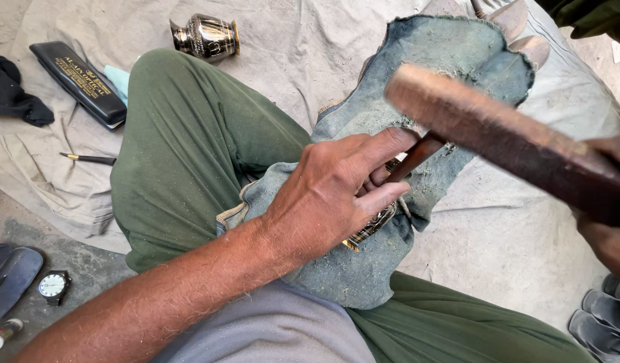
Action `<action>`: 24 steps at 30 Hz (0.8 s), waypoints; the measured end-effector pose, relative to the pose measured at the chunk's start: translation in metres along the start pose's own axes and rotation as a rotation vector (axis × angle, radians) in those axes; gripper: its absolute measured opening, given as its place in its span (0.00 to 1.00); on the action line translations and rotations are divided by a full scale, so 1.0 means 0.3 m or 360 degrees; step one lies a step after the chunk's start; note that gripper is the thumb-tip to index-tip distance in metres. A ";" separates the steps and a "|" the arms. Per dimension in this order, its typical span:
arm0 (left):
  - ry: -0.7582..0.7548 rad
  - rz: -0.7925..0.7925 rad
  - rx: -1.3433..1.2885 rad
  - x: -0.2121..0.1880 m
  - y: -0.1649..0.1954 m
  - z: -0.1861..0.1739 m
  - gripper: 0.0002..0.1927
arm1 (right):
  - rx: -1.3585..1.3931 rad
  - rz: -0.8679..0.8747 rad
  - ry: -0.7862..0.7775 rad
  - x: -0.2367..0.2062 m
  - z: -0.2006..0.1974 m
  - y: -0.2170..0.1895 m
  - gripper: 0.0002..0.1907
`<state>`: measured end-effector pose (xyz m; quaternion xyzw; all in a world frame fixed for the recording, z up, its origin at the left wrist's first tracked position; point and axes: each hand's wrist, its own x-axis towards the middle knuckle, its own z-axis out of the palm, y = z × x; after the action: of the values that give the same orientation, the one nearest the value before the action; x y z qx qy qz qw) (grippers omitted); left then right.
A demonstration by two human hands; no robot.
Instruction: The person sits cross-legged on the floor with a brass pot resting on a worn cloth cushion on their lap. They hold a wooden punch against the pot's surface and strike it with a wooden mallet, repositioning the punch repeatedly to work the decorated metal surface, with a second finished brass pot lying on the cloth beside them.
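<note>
Left hand (337, 195) pinched a thin dark chisel (412, 158) against patterned metal (374, 225) cradled in frayed denim (431, 87). Right hand (609, 228) gripped a blurred wooden mallet (498, 134) just above. Open cloth (498, 235) below.

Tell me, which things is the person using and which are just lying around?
In use: left hand, chisel, dark patterned piece, blue cloth, wooden mallet, right hand.

Lying about: metal vase, black case, wristwatch, pencil, sandals.
</note>
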<state>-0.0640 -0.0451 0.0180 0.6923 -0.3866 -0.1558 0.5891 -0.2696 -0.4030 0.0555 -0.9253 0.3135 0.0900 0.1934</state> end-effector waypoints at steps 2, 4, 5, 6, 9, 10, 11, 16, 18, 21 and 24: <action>0.0000 -0.0001 -0.0025 -0.003 0.000 0.000 0.32 | 0.0008 -0.0003 -0.0010 0.005 0.002 -0.002 0.19; -0.0026 -0.0009 -0.0061 -0.004 0.000 0.000 0.31 | 0.0015 0.0014 -0.0033 0.017 0.003 -0.004 0.20; -0.0044 -0.0002 -0.0073 -0.002 -0.001 -0.001 0.30 | 0.0008 0.0005 -0.0047 0.027 0.006 -0.004 0.20; -0.0037 0.0002 -0.0075 -0.002 0.000 -0.002 0.30 | 0.0009 0.0008 -0.0046 0.031 0.000 -0.004 0.20; -0.0043 0.0001 -0.0083 0.001 0.003 -0.006 0.30 | 0.0025 0.0023 -0.0032 0.042 -0.009 -0.002 0.21; -0.0052 -0.0010 -0.0080 0.003 0.003 -0.007 0.30 | 0.0021 0.0020 -0.0027 0.036 -0.010 -0.002 0.21; -0.0063 -0.0025 -0.0077 0.003 0.004 -0.009 0.30 | 0.0022 0.0032 -0.0035 0.031 -0.015 -0.001 0.21; -0.0057 0.0074 -0.0027 0.005 -0.001 -0.014 0.30 | 0.0005 -0.0005 -0.0020 -0.033 -0.020 0.000 0.22; -0.0009 0.0096 -0.0026 0.004 -0.004 -0.016 0.32 | 0.0012 0.0012 -0.0020 -0.038 -0.023 -0.001 0.22; -0.0041 0.0085 -0.0023 0.008 -0.009 -0.016 0.31 | 0.0010 0.0011 -0.0019 -0.033 -0.028 -0.012 0.23; -0.0141 -0.0100 -0.0059 0.017 -0.013 -0.009 0.28 | 0.0069 -0.0010 -0.0009 -0.016 -0.030 -0.045 0.23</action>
<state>-0.0575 -0.0469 0.0162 0.6854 -0.3873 -0.2119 0.5790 -0.2648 -0.3943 0.0691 -0.9216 0.3118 0.0851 0.2147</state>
